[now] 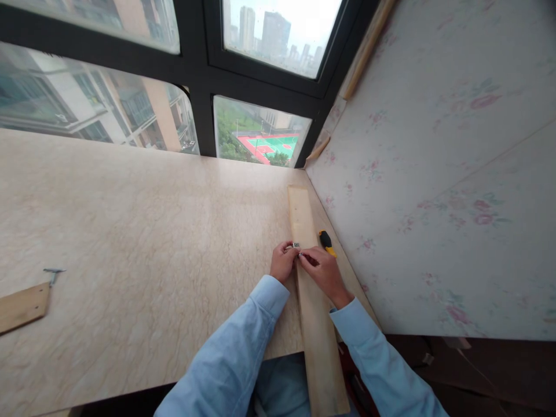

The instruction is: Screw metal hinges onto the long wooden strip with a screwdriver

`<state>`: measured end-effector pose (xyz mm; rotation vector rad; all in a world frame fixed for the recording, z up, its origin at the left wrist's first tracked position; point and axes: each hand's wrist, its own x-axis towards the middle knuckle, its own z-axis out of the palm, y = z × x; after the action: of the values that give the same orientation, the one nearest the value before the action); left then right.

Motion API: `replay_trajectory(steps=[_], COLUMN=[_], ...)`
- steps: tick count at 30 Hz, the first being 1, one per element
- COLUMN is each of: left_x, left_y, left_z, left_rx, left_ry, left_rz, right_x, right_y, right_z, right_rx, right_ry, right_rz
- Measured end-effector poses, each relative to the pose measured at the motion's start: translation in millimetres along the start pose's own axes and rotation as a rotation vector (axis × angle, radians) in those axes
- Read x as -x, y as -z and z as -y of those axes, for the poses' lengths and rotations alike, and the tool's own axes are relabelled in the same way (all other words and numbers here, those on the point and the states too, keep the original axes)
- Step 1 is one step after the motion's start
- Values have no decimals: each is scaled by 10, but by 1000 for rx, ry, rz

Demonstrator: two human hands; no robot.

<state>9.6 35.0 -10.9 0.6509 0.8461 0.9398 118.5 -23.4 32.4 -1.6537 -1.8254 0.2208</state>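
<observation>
L hand (pixel 283 262) pinches 1 small metal pc (pixel 296 245) at L edge of wood board (pixel 321 341). R hand (pixel 321 269) fingers bunched just beside it; can't tell if gripping anything. Board's on ledge (pixel 152 243), near end overhanging. Yellow/blk tool (pixel 327 243) betw. board & wall (pixel 412 243).

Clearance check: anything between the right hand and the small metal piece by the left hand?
Nothing visible. The right hand has its fingertips close beside the small metal piece, by the left hand at the left edge of the wooden board. The yellow-and-black handle lies right of the board, out of the way.
</observation>
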Motion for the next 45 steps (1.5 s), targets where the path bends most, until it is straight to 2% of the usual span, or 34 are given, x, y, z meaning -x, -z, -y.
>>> replay_trajectory(steps=[6, 12, 20, 28, 35, 38, 41, 43, 45], left_x=[1, 4, 9, 11, 13, 20, 26, 31, 41], left_y=[-6, -4, -10, -1, -13, -16, -19, -23, -29], left_z=[18, 19, -5, 6, 2, 4, 2, -8, -25], left_rx=[-19, -7, -44, -38, -73, -78, -73, -68, -66], left_ry=[-50, -59, -33, -33, -30, -11, 5, 8, 4], left_rz=[6, 33, -3, 7, 13, 20, 21, 17, 13], right_x=[16, 49, 35, -14, 108, 171, 196, 190, 168], right_y=[-6, 56, 92, 71, 177, 312, 436, 474, 471], right_z=[17, 67, 18, 4, -28, -154, -408, -610, -787], right_rx=[70, -2, -52, 89, -84, -78, 17, 88, 151], right_ry=[-10, -35, 56, 5, -108, -150, -195, -273, -362], right_rz=[39, 28, 56, 71, 47, -9, -91, -118, -88])
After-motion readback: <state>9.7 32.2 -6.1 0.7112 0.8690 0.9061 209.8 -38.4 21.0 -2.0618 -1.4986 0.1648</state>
